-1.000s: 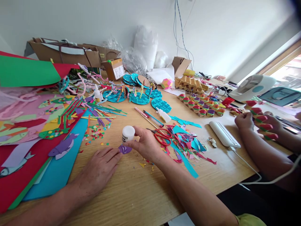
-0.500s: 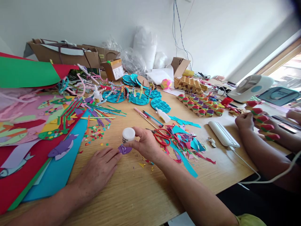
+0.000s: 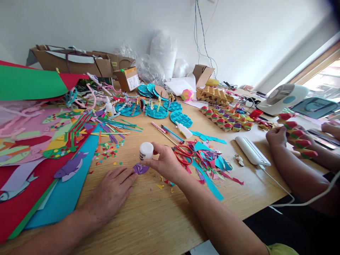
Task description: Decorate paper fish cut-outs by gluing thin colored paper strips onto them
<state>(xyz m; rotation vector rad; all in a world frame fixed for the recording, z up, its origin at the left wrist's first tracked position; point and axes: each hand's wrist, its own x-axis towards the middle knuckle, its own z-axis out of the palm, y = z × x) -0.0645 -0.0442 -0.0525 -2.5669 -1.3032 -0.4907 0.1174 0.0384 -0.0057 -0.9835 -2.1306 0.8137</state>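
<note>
My right hand [image 3: 166,161] grips a small white glue bottle [image 3: 146,151], tipped so its broad white base faces up and its nozzle end points down at a purple paper piece [image 3: 141,169]. Pale wet-looking streaks show on that paper. My left hand [image 3: 113,191] lies flat on the table, its fingertips at the left edge of the purple paper. Red-handled scissors [image 3: 183,154] rest just beyond my right hand, partly over coloured paper scraps [image 3: 212,159]. A second white glue bottle [image 3: 183,130] lies on its side farther back.
On the left are coloured sheets [image 3: 66,194] with paper fish [image 3: 70,166]. Blue egg-tray discs [image 3: 156,111] stand at the back. To the right lie a white power bank [image 3: 252,151] and painted egg cartons [image 3: 225,118]. Another person's hand [image 3: 276,136] holds a painted carton strip [image 3: 296,134].
The glue bottle has shifted very slightly to the right over the purple paper. My left hand stays in place. At the far right, another person's hand has come farther into view.
</note>
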